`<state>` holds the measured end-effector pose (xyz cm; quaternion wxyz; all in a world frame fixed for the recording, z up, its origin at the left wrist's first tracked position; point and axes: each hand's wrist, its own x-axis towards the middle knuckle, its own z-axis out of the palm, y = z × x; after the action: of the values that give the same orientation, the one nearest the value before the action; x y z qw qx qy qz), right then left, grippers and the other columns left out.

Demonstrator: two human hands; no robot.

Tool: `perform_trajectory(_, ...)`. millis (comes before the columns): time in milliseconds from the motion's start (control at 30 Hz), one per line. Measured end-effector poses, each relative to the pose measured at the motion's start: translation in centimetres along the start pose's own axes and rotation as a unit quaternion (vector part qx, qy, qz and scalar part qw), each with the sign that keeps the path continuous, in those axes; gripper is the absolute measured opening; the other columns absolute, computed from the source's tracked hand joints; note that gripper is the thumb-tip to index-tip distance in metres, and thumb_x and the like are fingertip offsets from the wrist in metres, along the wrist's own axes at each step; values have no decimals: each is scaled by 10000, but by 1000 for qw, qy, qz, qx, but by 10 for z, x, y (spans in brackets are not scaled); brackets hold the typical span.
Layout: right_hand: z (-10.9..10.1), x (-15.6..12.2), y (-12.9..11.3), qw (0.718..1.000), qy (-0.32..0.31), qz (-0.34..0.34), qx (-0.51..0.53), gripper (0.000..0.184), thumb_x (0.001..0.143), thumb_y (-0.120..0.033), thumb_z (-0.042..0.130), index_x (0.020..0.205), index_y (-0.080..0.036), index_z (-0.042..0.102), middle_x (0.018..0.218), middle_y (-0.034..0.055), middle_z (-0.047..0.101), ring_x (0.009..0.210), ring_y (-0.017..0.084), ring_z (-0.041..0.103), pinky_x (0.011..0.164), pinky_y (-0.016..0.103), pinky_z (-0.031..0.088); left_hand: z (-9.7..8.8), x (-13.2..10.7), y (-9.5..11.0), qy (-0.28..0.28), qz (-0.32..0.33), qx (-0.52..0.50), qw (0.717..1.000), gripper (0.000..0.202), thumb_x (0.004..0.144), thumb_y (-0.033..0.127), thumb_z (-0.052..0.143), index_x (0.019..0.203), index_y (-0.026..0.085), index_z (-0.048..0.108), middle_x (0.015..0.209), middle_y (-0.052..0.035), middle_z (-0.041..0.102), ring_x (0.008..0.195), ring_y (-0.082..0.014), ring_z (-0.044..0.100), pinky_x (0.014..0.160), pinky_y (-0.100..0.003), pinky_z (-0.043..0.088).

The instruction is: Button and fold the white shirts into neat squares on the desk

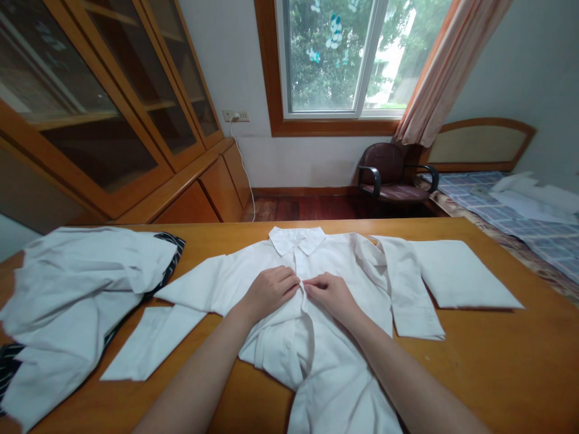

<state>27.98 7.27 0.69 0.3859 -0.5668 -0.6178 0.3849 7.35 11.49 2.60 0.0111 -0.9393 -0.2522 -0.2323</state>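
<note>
A white collared shirt (335, 361) lies front-up on the wooden table (520, 361), collar away from me and both sleeves spread out. My left hand (270, 290) and my right hand (329, 292) meet at the middle of the chest, just below the collar. Both have curled fingers pinching the shirt's front placket. The cloth bunches in folds under and below them.
A pile of white garments with a dark striped piece (76, 301) lies at the table's left. A folded white cloth (461, 274) sits at the right. Beyond the table stand a wooden glass-door cabinet (113, 108), a dark armchair (393, 178) under the window and a bed (520, 211).
</note>
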Motion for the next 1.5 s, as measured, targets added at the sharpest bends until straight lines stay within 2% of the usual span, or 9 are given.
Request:
perform_trajectory(333, 0, -1, -4, 1000, 0, 9, 16, 200, 802, -240, 660, 908, -231, 829, 829, 45, 786, 780, 215, 697, 707, 293, 499, 2, -2, -2, 8, 18, 13, 1000, 225, 1015, 241, 471, 892, 190, 652, 811, -27, 624, 749, -159, 584, 661, -291, 460)
perform_trajectory(567, 1, -1, 0, 1000, 25, -13, -3, 168, 810, -233, 670, 884, -242, 821, 801, 33, 767, 766, 205, 680, 710, 299, 502, 2, -1, -1, 19, 30, 40, 999, 237, 1003, 233, 473, 835, 194, 635, 756, -21, 599, 705, -159, 561, 638, -294, 441)
perform_trajectory(800, -1, 1, -2, 993, 76, -90, -28, 95, 817, -181, 675, 816, -199, 769, 774, 28, 681, 721, 160, 624, 686, 264, 480, 2, -2, -2, 28, 29, 46, 998, 223, 994, 221, 491, 815, 193, 621, 746, -19, 592, 694, -156, 552, 629, -288, 425)
perform_trajectory(1000, 0, -1, -3, 988, 61, -124, -72, 101, 856, -168, 679, 817, -209, 763, 755, 8, 636, 710, 146, 596, 684, 256, 463, 4, -2, -2, 39, 28, 40, 998, 233, 994, 218, 492, 793, 190, 605, 737, -14, 583, 690, -153, 546, 635, -283, 428)
perform_trajectory(1300, -1, -2, -4, 984, 36, -137, -107, 124, 892, -171, 662, 872, -225, 772, 807, 11, 662, 745, 145, 633, 699, 247, 480, 5, -1, -1, 44, 31, 48, 997, 266, 1000, 222, 476, 758, 192, 584, 715, -9, 571, 663, -144, 537, 618, -284, 425)
perform_trajectory(1500, 0, -2, -4, 966, 43, -172, -190, 157, 927, -196, 630, 943, -240, 780, 864, 32, 696, 782, 154, 656, 733, 253, 494, 7, -2, -1, 42, 27, 30, 998, 256, 995, 220, 478, 766, 194, 586, 713, -7, 562, 663, -144, 542, 614, -285, 427)
